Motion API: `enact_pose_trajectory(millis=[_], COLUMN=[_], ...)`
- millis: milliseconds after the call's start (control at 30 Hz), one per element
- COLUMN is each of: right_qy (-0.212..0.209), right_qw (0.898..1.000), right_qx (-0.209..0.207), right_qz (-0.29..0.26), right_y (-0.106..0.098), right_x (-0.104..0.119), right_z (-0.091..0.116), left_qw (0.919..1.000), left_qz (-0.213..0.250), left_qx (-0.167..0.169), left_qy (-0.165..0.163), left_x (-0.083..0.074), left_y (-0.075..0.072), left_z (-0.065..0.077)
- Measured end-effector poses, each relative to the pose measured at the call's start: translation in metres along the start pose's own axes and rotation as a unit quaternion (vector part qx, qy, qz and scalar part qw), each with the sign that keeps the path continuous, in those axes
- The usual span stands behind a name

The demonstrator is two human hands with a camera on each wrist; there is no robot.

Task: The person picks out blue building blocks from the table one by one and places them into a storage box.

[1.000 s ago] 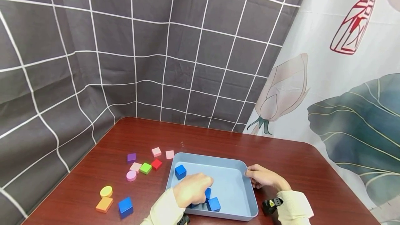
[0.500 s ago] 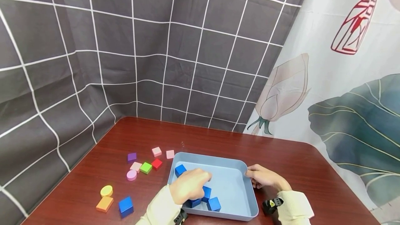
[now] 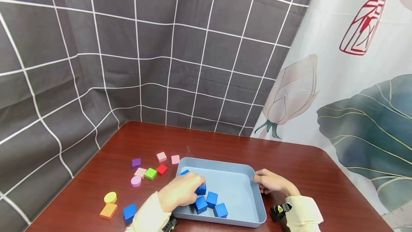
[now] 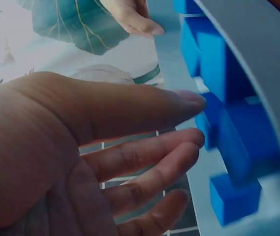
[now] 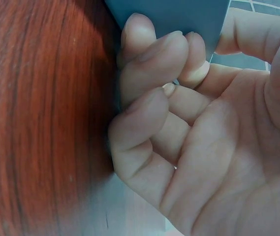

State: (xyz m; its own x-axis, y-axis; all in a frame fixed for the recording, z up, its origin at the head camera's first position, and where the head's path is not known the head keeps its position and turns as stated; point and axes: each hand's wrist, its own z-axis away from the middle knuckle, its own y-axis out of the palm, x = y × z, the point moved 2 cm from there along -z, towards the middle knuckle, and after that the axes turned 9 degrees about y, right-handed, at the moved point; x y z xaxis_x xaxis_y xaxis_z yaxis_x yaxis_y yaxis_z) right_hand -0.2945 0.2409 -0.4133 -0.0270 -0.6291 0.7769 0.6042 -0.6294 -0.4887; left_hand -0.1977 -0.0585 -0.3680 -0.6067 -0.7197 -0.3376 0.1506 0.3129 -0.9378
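Note:
A light blue tray [image 3: 233, 189] lies on the table with several blue cubes in it. My left hand [image 3: 181, 191] is over the tray's left side, thumb and fingers extended. Its fingertips are right at a blue cube [image 3: 200, 189]; another cube [image 3: 185, 172] is partly hidden behind the hand. Close by sit more blue cubes [image 3: 211, 199]. In the left wrist view, the thumb [image 4: 144, 105] and fingers stay apart, with cubes just beyond their tips. My right hand [image 3: 271, 182] pinches the tray's right rim; its fingers [image 5: 154, 54] curl against the outer wall.
Left of the tray lie pink, purple, green and red blocks, including a green one [image 3: 150, 173]. Nearer me are a yellow disc [image 3: 110, 197], an orange block [image 3: 108, 211] and a blue cube [image 3: 130, 212] beside my sleeve. A grey checked cloth [image 3: 199, 63] hangs behind the table.
My left hand has moved left and slightly away from me over the tray, uncovering blue cubes near its fingertips. The right hand and the tray have stayed put.

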Motion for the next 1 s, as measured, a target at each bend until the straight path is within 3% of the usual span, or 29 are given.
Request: enact_pose_trajectory(millis=[233, 467, 733, 867, 1000], right_qy=[0.002, -0.005, 0.000, 0.002, -0.006], right_qw=[1.000, 1.000, 1.000, 1.000, 1.000], right_qx=[-0.005, -0.003, -0.005, -0.012, -0.010], right_qz=[0.002, 0.000, 0.005, 0.004, 0.006], right_y=[-0.002, -0.003, 0.004, 0.006, 0.007], right_x=[0.000, -0.001, -0.001, -0.001, 0.000], right_z=[0.003, 0.003, -0.003, -0.004, -0.005], left_qw=[0.9998, 0.9987, 0.9961, 0.9946, 0.9859], left_qz=[0.011, 0.016, 0.072, 0.086, 0.091], left_qx=[-0.002, -0.048, -0.049, -0.020, 0.027], left_qy=[-0.019, -0.003, -0.018, -0.055, -0.138], left_x=[0.023, 0.041, 0.072, 0.081, 0.084], left_y=[-0.008, -0.017, -0.023, -0.029, -0.029], left_z=[0.025, 0.047, 0.076, 0.087, 0.097])
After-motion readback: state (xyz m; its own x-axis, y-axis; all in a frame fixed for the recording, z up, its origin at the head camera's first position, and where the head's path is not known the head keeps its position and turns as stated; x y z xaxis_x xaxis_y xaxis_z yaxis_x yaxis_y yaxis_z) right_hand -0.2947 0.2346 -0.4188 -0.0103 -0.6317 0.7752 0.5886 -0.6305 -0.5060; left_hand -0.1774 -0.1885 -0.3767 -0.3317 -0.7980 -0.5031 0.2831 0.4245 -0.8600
